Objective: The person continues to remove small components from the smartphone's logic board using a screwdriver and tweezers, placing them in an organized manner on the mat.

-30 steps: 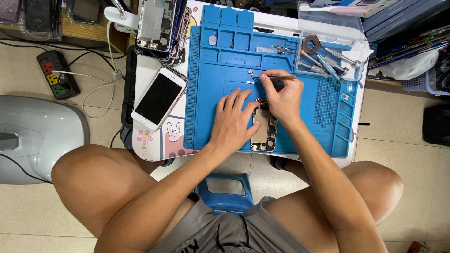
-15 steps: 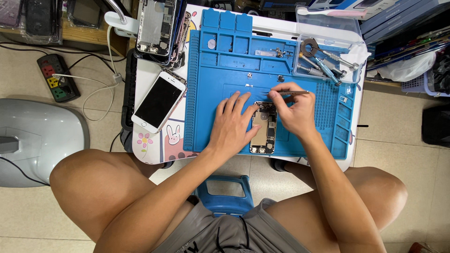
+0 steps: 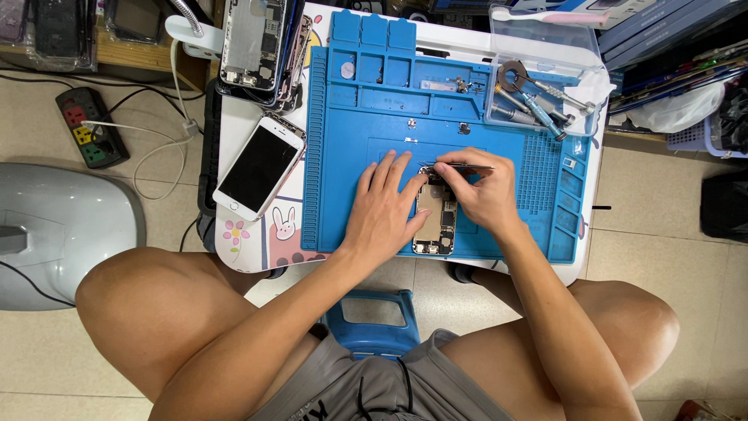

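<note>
1. Head view: an opened phone lies on the blue mat, long axis running away from the person, its bottom end at the mat's near edge.
2. Left hand lies flat with fingers spread, pressing the phone's left side.
3. Right hand pinches tweezers lying crosswise, tips pointing left over the phone's far end.
4. Clear plastic tray at the far right holds metal tools.
5. White phone lies tilted beside the mat.
</note>
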